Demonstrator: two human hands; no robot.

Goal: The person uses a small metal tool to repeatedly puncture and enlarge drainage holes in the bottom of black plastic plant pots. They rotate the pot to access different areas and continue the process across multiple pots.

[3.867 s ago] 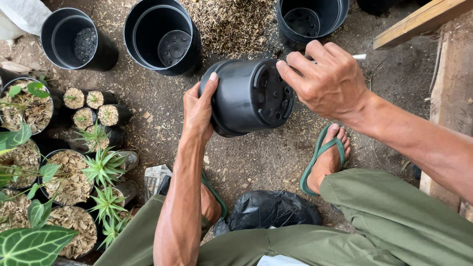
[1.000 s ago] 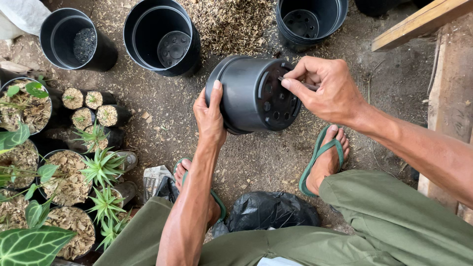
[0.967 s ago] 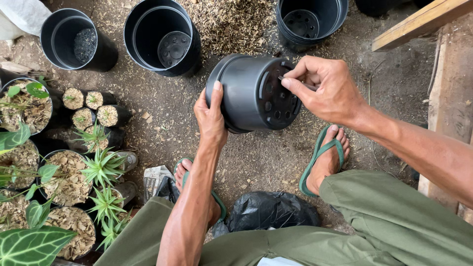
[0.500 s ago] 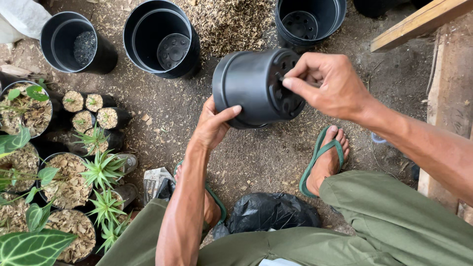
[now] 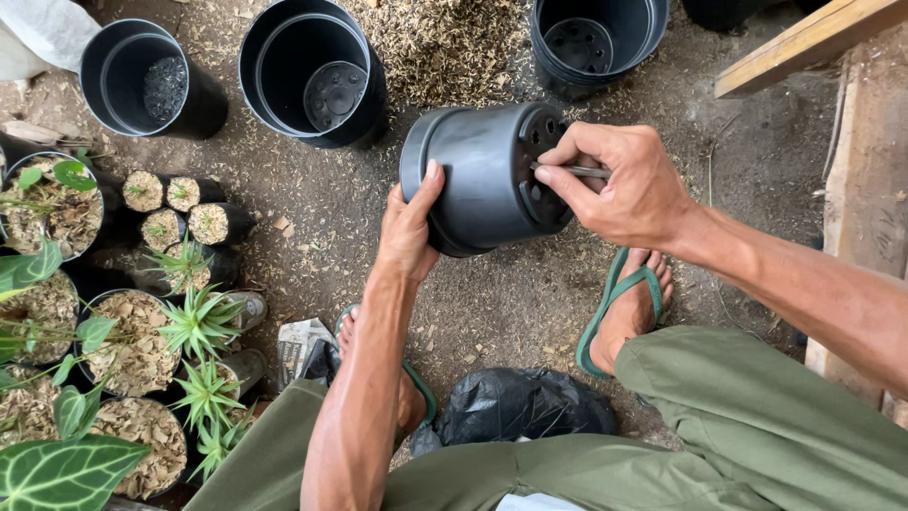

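Note:
A black plastic pot (image 5: pixel 478 180) lies on its side in the air, its holed base turned to the right. My left hand (image 5: pixel 409 227) grips its rim from below. My right hand (image 5: pixel 624 185) is pinched around a thin metal rod (image 5: pixel 572 171) whose tip sits at a hole in the pot's base. Both hands are above the dirt floor, between my sandalled feet.
Three empty black pots (image 5: pixel 312 71) stand on the far ground by a heap of husk (image 5: pixel 445 43). Small potted plants (image 5: pixel 142 331) crowd the left. A black plastic bag (image 5: pixel 525 407) lies between my feet. A wooden plank (image 5: pixel 804 43) crosses the upper right.
The pot has shifted slightly right and tipped. My left hand slid from the pot's side to under its rim. My right hand now holds a thin rod at the base holes.

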